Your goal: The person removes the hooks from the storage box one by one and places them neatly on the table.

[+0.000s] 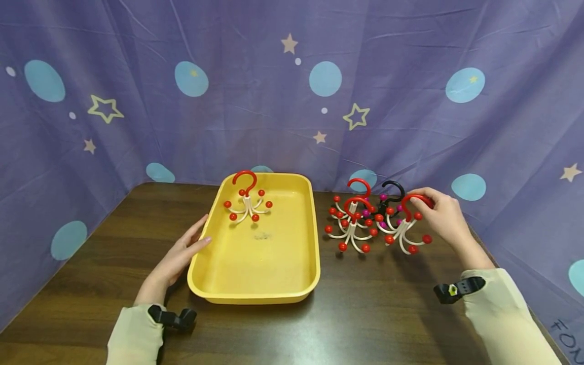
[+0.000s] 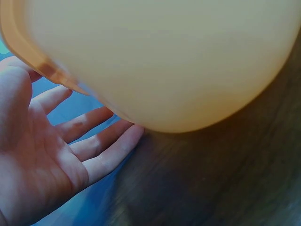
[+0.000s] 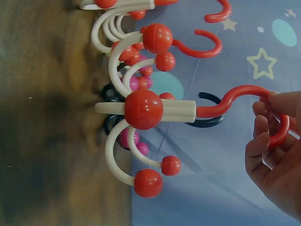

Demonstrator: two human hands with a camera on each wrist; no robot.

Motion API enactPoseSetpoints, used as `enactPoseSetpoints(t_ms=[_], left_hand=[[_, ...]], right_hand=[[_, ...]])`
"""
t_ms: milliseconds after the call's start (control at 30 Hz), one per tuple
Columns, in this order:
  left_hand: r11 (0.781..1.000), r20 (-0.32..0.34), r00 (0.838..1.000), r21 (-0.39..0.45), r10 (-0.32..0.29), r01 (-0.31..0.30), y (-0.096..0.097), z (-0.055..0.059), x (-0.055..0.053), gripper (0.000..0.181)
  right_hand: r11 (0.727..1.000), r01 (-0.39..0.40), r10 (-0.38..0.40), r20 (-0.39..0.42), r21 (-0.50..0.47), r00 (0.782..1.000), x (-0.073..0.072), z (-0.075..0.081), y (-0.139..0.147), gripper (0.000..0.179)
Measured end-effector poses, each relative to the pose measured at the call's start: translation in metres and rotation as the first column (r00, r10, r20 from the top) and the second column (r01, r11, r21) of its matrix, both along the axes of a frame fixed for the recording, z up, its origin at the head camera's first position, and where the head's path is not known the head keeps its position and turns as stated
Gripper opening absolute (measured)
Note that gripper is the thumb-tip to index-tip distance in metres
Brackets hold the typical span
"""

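My right hand (image 1: 440, 215) pinches the red hook of a hanger (image 1: 402, 230), whose white curved arms end in red balls. In the right wrist view that hanger hangs from the curled fingers (image 3: 261, 146), its arms near the tabletop. At the yellow tray's (image 1: 255, 295) left rim, my left hand (image 1: 178, 256) holds on, thumb over the edge and fingers outside. The left wrist view shows those fingers (image 2: 101, 143) spread along the outer wall. A similar red-and-white hanger (image 1: 248, 205) stands inside the tray near its far left.
Right of the tray, two more red-hooked hangers (image 1: 351, 234) stand close together on the brown table (image 1: 365, 314). Behind them is a black-hooked hanger (image 1: 393, 190) with magenta balls, partly hidden. A purple curtain (image 1: 255, 116) with stars and blue ovals rises behind the table.
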State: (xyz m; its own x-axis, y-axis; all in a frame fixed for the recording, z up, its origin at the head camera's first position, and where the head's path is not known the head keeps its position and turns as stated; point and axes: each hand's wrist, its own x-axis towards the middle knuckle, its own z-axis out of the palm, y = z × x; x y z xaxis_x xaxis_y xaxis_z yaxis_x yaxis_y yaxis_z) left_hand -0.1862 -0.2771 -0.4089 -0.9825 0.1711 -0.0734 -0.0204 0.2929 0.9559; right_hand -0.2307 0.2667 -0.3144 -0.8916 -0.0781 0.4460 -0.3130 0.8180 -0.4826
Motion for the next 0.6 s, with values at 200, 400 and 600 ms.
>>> enactPoseSetpoints(t_ms=[200, 400, 600], left_hand=[[1.0, 0.001, 1.0, 0.01, -0.004, 0.004, 0.0, 0.0, 0.0, 0.065], [1.0, 0.007, 1.0, 0.001, 0.004, -0.004, 0.0, 0.0, 0.0, 0.065], [1.0, 0.004, 1.0, 0.003, 0.003, -0.003, 0.0, 0.0, 0.0, 0.064]], right_hand=[[1.0, 0.019, -0.019, -0.012, -0.003, 1.0, -0.003, -0.013, 0.001, 0.023], [0.999, 0.033, -0.033, -0.004, -0.007, 0.999, -0.005, -0.022, -0.001, 0.023], [0.999, 0.032, -0.032, 0.001, -0.015, 0.999, -0.009, -0.03, -0.002, 0.021]])
